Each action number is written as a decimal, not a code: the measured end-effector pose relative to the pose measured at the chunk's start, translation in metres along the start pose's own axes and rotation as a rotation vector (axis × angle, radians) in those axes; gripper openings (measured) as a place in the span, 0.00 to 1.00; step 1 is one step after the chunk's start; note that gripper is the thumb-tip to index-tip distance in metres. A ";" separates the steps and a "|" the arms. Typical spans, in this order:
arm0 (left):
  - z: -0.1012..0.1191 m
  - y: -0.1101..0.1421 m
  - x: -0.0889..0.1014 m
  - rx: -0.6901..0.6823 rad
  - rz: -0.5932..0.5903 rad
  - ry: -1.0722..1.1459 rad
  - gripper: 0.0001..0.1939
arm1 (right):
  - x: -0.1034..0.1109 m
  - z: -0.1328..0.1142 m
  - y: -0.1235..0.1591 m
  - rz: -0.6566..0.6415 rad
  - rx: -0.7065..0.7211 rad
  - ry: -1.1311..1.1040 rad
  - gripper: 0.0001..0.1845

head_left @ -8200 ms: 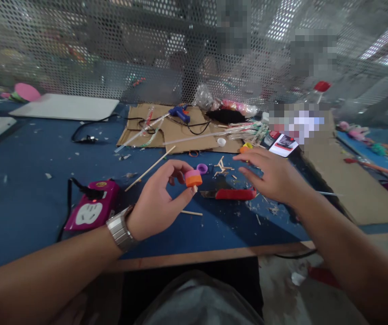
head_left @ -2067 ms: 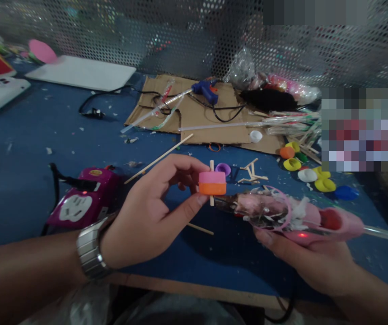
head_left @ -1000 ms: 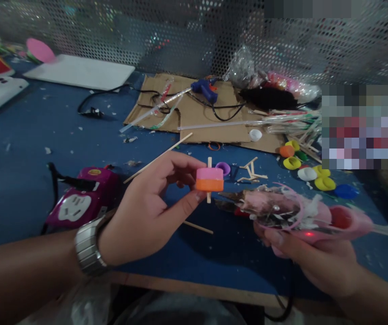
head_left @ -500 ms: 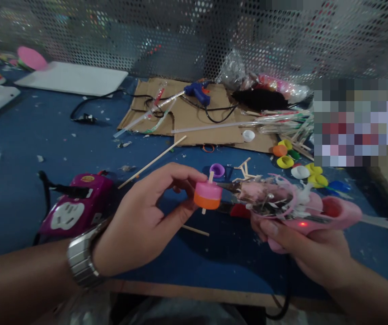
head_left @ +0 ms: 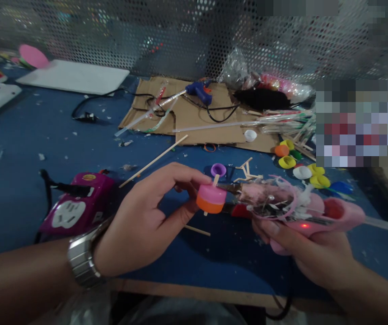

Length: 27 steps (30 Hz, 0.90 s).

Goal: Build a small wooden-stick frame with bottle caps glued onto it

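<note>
My left hand [head_left: 146,216] pinches a stack of two bottle caps [head_left: 210,198], pink on top and orange below, with a short wooden stick through the middle. The stack is tilted. My right hand [head_left: 312,257] grips a pink glue gun [head_left: 295,210] crusted with dried glue, its red light on. The gun's nozzle touches the top of the pink cap beside the stick. A silver watch [head_left: 81,257] sits on my left wrist.
A purple cap [head_left: 218,169] and small stick pieces [head_left: 248,171] lie on the blue table [head_left: 27,149]. Coloured caps [head_left: 298,169] sit at right. A magenta power strip [head_left: 75,210] is at left. Cardboard [head_left: 194,122] with a blue glue gun [head_left: 198,90] lies behind.
My right hand took up the pink glue gun and brought its nozzle from below the caps up to the top of the pink cap. My left hand tilted the stack.
</note>
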<state>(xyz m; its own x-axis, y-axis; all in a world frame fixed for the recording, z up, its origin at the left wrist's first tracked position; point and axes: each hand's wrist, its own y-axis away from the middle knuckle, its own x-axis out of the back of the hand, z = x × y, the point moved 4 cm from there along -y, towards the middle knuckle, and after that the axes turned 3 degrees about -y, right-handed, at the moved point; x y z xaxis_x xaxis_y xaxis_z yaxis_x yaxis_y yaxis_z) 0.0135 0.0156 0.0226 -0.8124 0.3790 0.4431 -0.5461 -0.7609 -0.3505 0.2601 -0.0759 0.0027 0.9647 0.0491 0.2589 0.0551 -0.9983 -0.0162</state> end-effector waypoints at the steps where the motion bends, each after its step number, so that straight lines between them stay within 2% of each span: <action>1: 0.000 0.000 0.000 -0.002 -0.001 0.003 0.17 | -0.001 -0.001 0.000 -0.010 0.026 0.007 0.15; 4: 0.000 0.000 0.000 -0.010 -0.008 0.009 0.17 | -0.002 -0.003 0.001 -0.030 0.074 0.035 0.22; 17: 0.002 0.000 0.000 -0.024 0.001 -0.004 0.17 | -0.002 -0.011 -0.003 -0.032 0.092 0.049 0.23; 23: 0.001 0.001 0.000 -0.031 0.002 -0.012 0.18 | -0.004 -0.014 -0.005 -0.056 0.103 0.059 0.31; 27: 0.001 0.000 0.001 -0.034 0.007 -0.011 0.18 | -0.005 -0.016 -0.006 -0.063 0.129 0.062 0.32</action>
<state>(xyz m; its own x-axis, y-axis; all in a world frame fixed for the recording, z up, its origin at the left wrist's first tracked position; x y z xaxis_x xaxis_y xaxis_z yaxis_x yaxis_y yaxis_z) 0.0129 0.0149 0.0236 -0.8140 0.3682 0.4493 -0.5475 -0.7449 -0.3814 0.2509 -0.0710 0.0170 0.9408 0.1052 0.3223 0.1511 -0.9811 -0.1207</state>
